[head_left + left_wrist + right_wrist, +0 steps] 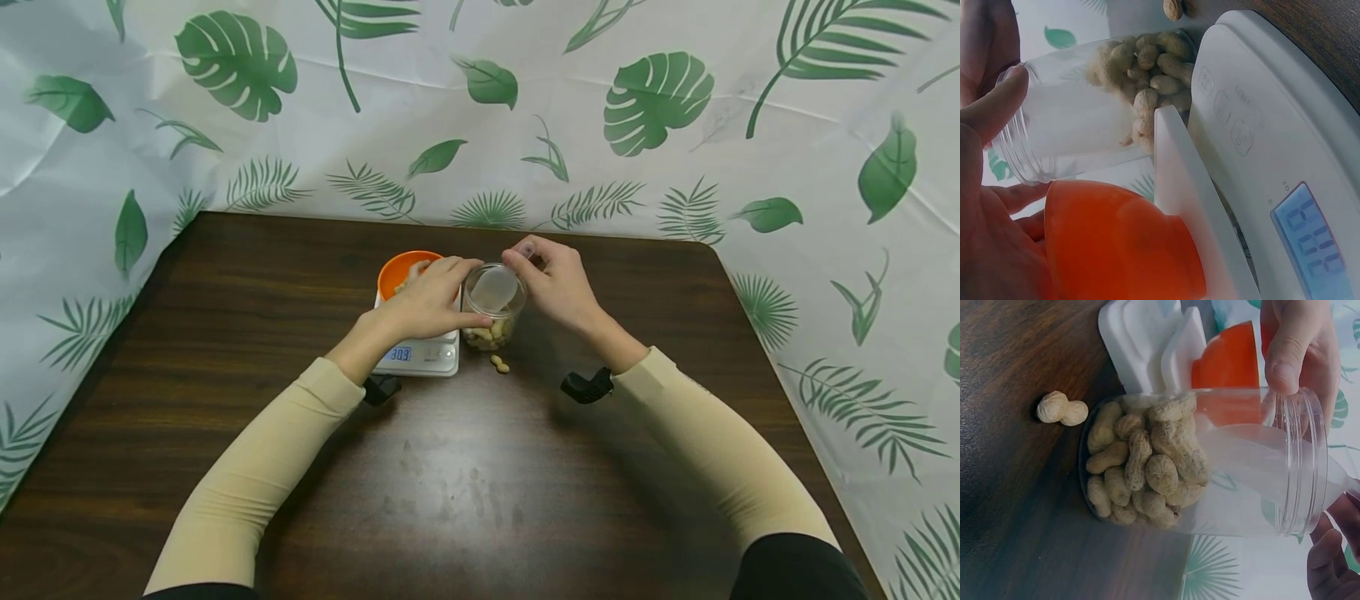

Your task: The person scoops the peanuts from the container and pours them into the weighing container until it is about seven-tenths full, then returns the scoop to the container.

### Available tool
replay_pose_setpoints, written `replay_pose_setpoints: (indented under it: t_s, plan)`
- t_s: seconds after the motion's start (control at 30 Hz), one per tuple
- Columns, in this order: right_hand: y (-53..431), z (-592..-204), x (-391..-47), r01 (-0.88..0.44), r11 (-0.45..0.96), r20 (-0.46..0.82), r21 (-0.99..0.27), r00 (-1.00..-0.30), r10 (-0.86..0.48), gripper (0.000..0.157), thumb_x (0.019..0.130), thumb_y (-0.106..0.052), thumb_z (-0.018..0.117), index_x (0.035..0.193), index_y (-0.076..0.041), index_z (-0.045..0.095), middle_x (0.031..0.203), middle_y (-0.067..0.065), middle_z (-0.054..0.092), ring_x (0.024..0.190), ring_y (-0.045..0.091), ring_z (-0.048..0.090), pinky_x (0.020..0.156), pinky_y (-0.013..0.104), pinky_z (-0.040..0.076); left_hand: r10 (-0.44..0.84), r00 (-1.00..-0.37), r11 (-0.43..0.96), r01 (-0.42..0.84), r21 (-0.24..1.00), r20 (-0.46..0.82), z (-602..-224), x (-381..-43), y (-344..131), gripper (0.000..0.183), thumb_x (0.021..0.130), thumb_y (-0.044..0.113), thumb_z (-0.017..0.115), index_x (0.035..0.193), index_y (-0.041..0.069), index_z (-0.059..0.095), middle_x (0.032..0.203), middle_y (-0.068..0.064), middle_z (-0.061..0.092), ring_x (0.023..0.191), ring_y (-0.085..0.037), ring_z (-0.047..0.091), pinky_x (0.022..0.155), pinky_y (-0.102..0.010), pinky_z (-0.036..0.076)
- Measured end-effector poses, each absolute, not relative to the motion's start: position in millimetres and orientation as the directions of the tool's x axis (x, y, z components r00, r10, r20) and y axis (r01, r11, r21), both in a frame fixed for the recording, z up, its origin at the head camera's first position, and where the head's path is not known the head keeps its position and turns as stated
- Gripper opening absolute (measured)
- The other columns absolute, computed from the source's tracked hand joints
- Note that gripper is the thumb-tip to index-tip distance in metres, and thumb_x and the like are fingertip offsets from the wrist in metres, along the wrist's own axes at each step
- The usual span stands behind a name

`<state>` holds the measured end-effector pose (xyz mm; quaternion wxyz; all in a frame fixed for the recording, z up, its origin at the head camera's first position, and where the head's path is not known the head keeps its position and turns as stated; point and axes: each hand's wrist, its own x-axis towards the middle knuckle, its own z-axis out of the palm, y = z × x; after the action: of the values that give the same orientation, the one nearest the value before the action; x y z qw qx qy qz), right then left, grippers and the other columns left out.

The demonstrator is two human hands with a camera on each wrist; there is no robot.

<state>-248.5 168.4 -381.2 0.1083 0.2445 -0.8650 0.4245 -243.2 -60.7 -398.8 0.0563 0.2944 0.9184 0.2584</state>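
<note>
A clear plastic jar (1302, 512) stands on the table, its lower part filled with unshelled peanuts (1141, 469). My left hand (427, 302) holds the jar by its rim, thumb at the front and fingers at the back. In my right hand (561, 283) is the handle of a translucent white scoop (1241, 450), its head tilted down inside the jar above the peanuts. An orange bowl (1110, 244) with some peanuts in it sits on a white kitchen scale (442, 360), partly covered by my left hand in the head view. The lit display (400, 354) reads about 309.
One loose peanut (499, 364) lies on the dark wooden table (450, 483), just in front of the jar. The scale is close beside the jar on its left. Behind the table's far edge hangs a white sheet (540, 75) printed with green leaves.
</note>
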Motion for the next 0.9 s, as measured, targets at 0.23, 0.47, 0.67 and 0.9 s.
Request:
replay_pose_setpoints:
  t_s: [0.23,0.47,0.67,0.9]
  plan:
    - [167.1,-380.9,-247.6,-0.517,0.493,0.404,-0.700,-0.856,-0.323,0.026,0.106,-0.025,0.062,0.093,-0.005,0.073,0.090,0.007,0.071,0.067,0.022,0.059,0.057,0.027,0.044,0.569,-0.821,0.697,0.515,0.499,0.054,-397.7,-242.8,-60.8,0.088,0.089,0.058,0.074,0.156,0.011,0.041,0.151,-0.009,0.047,0.138,-0.027,0.041,0.114,-0.064,0.017]
    - [167.8,-381.9,-248.7,-0.497,0.478,0.396,-0.724,-0.867,-0.301,0.029,0.106,-0.026,0.060,0.092,-0.004,0.073,0.082,0.009,0.068,0.064,0.021,0.057,0.055,0.028,0.043,0.575,-0.817,0.696,0.520,0.495,0.050,-396.2,-242.7,-60.4,0.088,0.090,0.059,0.073,0.156,0.012,0.041,0.151,-0.009,0.047,0.138,-0.027,0.041,0.114,-0.063,0.018]
    - [168.3,-382.4,-248.4,-0.489,0.456,0.398,-0.744,-0.872,-0.286,0.033,0.106,-0.026,0.061,0.084,-0.004,0.072,0.075,0.010,0.066,0.060,0.020,0.054,0.053,0.028,0.040,0.572,-0.819,0.701,0.517,0.491,0.045,-395.3,-243.1,-60.9,0.090,0.089,0.061,0.072,0.157,0.012,0.040,0.153,-0.009,0.046,0.141,-0.026,0.039,0.114,-0.063,0.018]
    - [167.8,-382.6,-246.7,-0.516,0.442,0.428,-0.733,-0.856,-0.289,0.031,0.105,-0.024,0.062,0.084,-0.003,0.071,0.079,0.012,0.068,0.058,0.019,0.050,0.054,0.028,0.039,0.575,-0.817,0.694,0.518,0.500,0.048,-395.9,-243.0,-61.0,0.089,0.089,0.062,0.071,0.157,0.013,0.040,0.153,-0.009,0.046,0.140,-0.026,0.040,0.113,-0.062,0.019]
